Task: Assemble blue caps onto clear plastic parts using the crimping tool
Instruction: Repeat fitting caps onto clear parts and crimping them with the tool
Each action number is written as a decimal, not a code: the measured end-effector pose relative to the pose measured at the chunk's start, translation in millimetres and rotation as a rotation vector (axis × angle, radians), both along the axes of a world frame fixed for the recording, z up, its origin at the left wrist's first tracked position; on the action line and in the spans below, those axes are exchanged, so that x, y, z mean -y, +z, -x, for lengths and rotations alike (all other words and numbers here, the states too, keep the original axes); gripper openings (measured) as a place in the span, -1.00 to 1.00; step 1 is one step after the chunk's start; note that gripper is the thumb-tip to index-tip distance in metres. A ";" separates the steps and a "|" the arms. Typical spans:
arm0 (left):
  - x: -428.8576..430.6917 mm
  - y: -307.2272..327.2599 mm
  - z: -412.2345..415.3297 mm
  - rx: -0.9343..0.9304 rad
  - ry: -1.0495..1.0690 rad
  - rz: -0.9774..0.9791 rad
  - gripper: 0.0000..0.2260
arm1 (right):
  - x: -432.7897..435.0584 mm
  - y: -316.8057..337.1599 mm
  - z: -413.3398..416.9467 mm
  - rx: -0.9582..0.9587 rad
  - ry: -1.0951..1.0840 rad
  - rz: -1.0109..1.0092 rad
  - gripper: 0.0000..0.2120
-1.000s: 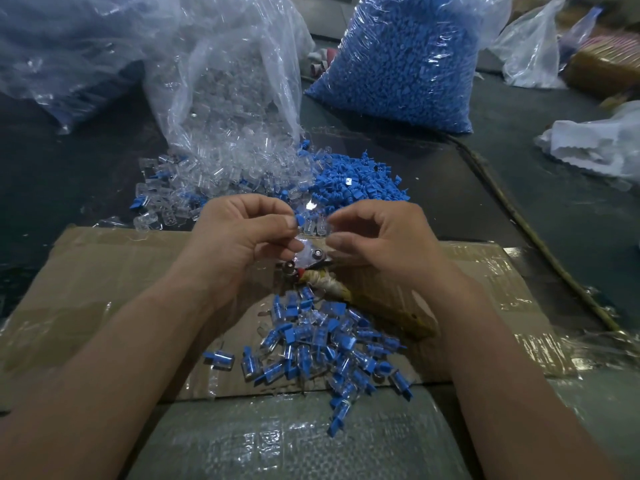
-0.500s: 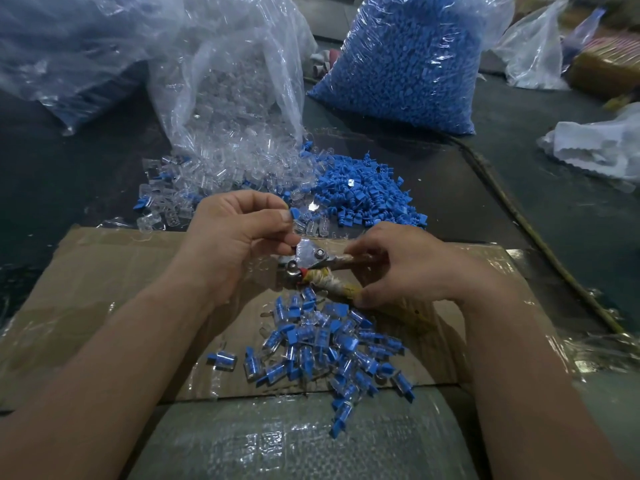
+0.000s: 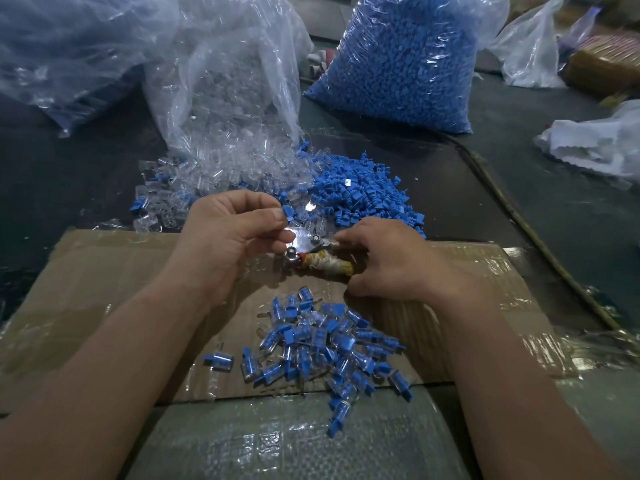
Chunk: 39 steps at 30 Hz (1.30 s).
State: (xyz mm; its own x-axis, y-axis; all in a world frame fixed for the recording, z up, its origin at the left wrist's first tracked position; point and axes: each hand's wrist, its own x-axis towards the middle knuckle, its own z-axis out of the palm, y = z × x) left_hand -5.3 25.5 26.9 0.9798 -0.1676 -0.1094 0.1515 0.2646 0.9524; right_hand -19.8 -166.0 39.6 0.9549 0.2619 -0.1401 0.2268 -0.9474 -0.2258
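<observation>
The left grip is closed in a pinch. Its thumb and forefinger hold a blue cap right at the far edge of the crimping tool. The fingers hide whether a clear part sits under the cap, and I cannot tell if the piece is seated in the tool's head. The right grip is curled round the tool's cord-wrapped handles, fingers on the far side, thumb on the near side.

That is the change: a second ago the right grip was up beside the left, fingertips meeting over the tool's head. It has since dropped to the handles and closed on them, while the left has stayed put. By my reading the loading is done and the squeeze comes next, or is already starting.

The tool lies low over the cardboard. Its long axis runs left to right, slanting a little toward the near right. The metal head points left at the left grip, and the handles trail right under the right palm.

Further out, a heap of finished pieces lies on the cardboard just near of the hands. On the dark counter beyond are loose blue caps at right and clear parts spilling from a bag at left. A full bag of blue caps stands farther back
</observation>
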 end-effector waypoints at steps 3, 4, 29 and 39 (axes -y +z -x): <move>0.1 -0.5 -1.3 0.008 0.006 0.017 -0.87 | -5.8 -5.4 -3.5 0.112 0.005 0.038 -0.87; 0.3 -0.4 -1.5 0.011 0.009 0.023 -0.87 | -6.4 -7.1 -5.3 0.138 -0.007 0.043 -0.88; 8.9 0.7 3.8 0.178 0.154 -0.057 -0.85 | -12.8 -4.8 6.0 0.245 -0.063 -0.258 -0.79; 10.1 3.4 8.6 0.231 0.161 -0.081 -0.84 | -14.0 -7.7 5.5 0.213 -0.066 -0.254 -0.79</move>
State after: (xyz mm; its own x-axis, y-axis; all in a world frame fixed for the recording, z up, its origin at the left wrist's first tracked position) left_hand -13.9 15.4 30.3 0.9935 -0.0082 0.1131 -0.1095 0.1896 0.9757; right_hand -25.2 -152.1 32.0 0.9717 0.1998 0.1260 0.2344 -0.8812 -0.4105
